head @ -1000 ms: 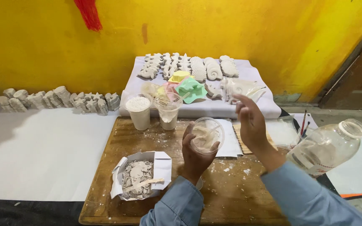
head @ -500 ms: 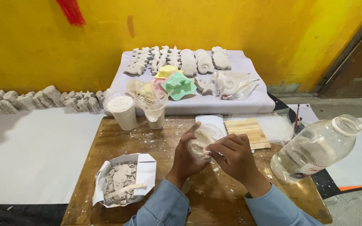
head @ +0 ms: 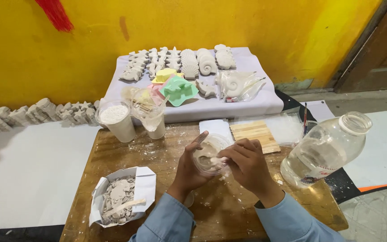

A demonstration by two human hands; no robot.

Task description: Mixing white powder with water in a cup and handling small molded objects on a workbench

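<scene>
Behind the right hand (head: 247, 163), the cup (head: 208, 154) is half hidden.

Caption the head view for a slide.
Left hand holds a clear cup; right hand works inside it.

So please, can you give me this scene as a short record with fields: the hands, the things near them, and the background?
left hand: left hand holds a clear cup of grey paste
right hand: right hand fingers at the cup's rim
table: wooden table, dusted white
left: paper tray of broken plaster
right: tilted clear bottle
behind: white cup of powder, wooden sticks, coloured moulds, plaster shell casts
</scene>
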